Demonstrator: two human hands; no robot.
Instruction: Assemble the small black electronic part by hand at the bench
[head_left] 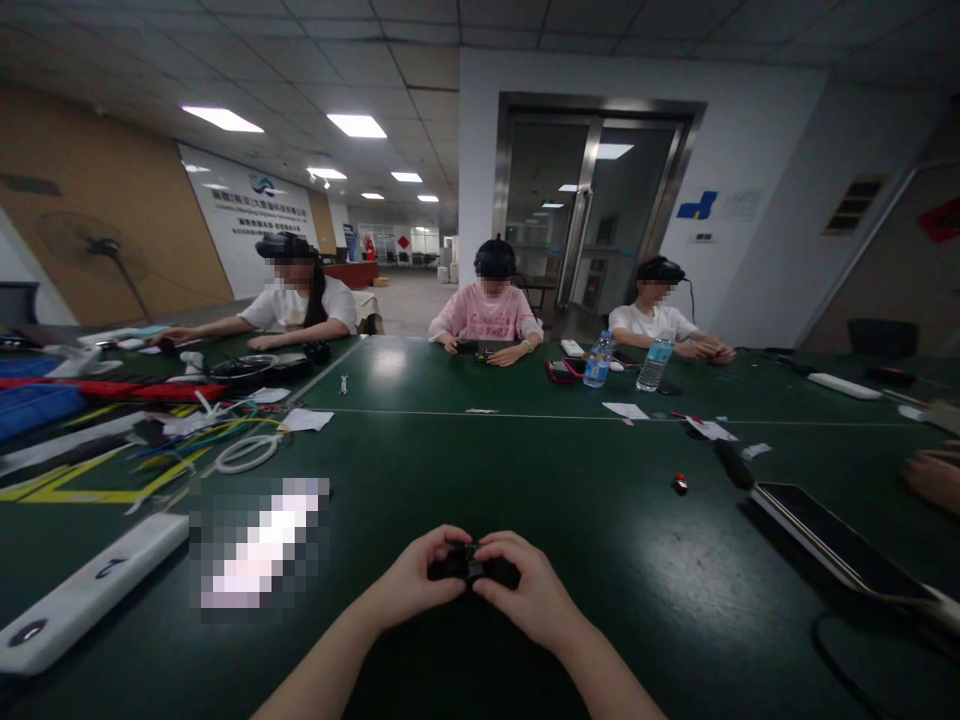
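Left hand and right hand are both pinching a small black object, thumbs nearest the wearer. It's sitting between them over the near desk; can't tell if it's touching. White bar is lying left, red-and-black piece is resting right.

I see a bare left forearm at seven o'clock and a bare right forearm at five, both slim, tapering toward an uncovered left hand and right hand.
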